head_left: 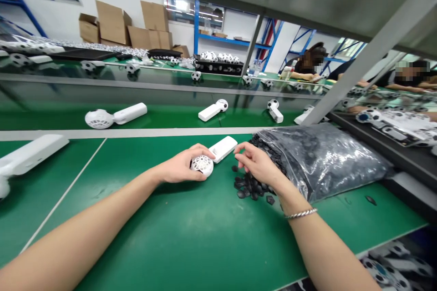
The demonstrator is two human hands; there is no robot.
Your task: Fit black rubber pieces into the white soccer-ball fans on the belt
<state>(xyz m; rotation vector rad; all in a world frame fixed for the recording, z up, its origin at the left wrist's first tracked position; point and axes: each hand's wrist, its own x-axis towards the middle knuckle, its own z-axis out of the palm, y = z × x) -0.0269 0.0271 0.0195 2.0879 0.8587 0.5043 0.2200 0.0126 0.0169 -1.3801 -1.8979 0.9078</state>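
Note:
My left hand is wrapped round the round grille head of a white handheld fan, which lies on the green work surface. The fan's white handle points away to the upper right. Just right of that handle, my right hand is closed, thumb and fingertips pinched together; whatever is between them is too small to make out. Beneath and beside it is a loose pile of small black pentagon pieces. More of them fill an opened clear plastic bag, whose mouth is turned toward my right hand.
Beyond a pale strip, several white fans, including one fan, lie on the green belt. Another white fan is at far left. A black tray holds fans on the right. A slanted metal post crosses there. Co-workers sit opposite.

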